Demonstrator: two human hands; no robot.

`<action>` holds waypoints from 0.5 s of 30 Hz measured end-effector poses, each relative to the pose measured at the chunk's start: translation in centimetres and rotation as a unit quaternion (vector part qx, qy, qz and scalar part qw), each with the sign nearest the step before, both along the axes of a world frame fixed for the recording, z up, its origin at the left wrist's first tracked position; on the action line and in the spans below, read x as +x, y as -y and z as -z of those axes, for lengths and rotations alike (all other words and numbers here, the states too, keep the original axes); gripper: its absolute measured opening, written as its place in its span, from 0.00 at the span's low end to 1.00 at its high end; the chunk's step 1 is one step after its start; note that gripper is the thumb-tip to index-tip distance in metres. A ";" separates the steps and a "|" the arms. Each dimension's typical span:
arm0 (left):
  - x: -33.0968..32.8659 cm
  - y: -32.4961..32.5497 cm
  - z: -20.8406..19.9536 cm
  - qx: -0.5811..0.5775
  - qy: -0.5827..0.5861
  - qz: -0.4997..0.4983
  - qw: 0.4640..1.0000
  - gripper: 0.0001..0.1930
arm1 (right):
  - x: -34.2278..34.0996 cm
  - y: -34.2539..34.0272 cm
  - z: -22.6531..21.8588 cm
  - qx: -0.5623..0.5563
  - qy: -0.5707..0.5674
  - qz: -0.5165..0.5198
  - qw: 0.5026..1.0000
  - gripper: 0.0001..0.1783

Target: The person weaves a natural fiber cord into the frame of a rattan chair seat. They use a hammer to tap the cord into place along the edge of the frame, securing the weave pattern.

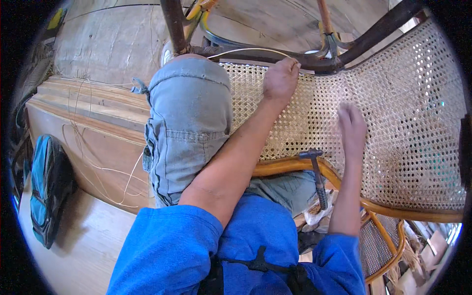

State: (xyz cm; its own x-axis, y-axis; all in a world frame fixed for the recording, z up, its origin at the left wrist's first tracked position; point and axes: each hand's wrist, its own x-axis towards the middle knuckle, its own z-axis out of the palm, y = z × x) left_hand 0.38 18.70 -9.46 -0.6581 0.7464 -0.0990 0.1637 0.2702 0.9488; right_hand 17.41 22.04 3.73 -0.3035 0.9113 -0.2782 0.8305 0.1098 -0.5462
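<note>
Woven cane webbing (408, 128) fills a curved chair frame lying across my lap. At its far edge, against the dark frame rail (378, 39), my left hand (280, 81) is closed on a thin pale cane strip (246, 49). The strip arches leftward from my fingers toward my knee. My right hand (353, 125) is over the webbing, to the right and nearer to me. Motion blurs its fingers, so their grip is unclear. A hammer (319, 184) rests at the near orange-brown rail (278, 167), its head over the rail and its dark handle pointing toward me.
Stacked boards (98, 105) lie left of my leg, with loose cane strands (123, 189) trailing over them. A blue and black bag (43, 189) is at the far left. Another cane-panelled rattan piece (381, 246) and scraps (432, 250) lie at the lower right.
</note>
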 end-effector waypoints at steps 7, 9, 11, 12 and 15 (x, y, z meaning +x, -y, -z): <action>-0.2 -0.5 -2.0 -0.047 0.037 0.015 0.998 0.12 | 9.5 13.9 -5.8 -0.002 0.071 0.089 0.993 0.07; -1.0 -0.4 -3.3 -0.061 0.128 0.025 0.990 0.13 | 9.4 15.2 -5.4 0.042 0.096 0.041 0.994 0.09; -0.6 -0.7 -1.8 -0.041 0.046 0.014 0.998 0.13 | 9.8 15.9 -5.4 0.034 0.069 0.082 0.994 0.11; -0.6 -0.7 -1.7 -0.035 0.006 0.007 0.999 0.13 | 9.9 16.5 -5.3 0.027 0.055 0.099 0.993 0.12; -0.4 -0.9 -1.3 -0.054 0.038 0.010 0.998 0.13 | 10.1 18.2 -4.3 0.084 0.120 0.038 0.988 0.17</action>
State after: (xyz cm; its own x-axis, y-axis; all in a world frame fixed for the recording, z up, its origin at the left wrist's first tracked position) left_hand -0.03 19.63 -8.14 -0.6316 0.7410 -0.2281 0.0993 0.3691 0.9241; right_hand 27.52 3.84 7.98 -0.1758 0.9686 -0.1760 0.9431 0.1144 -0.3122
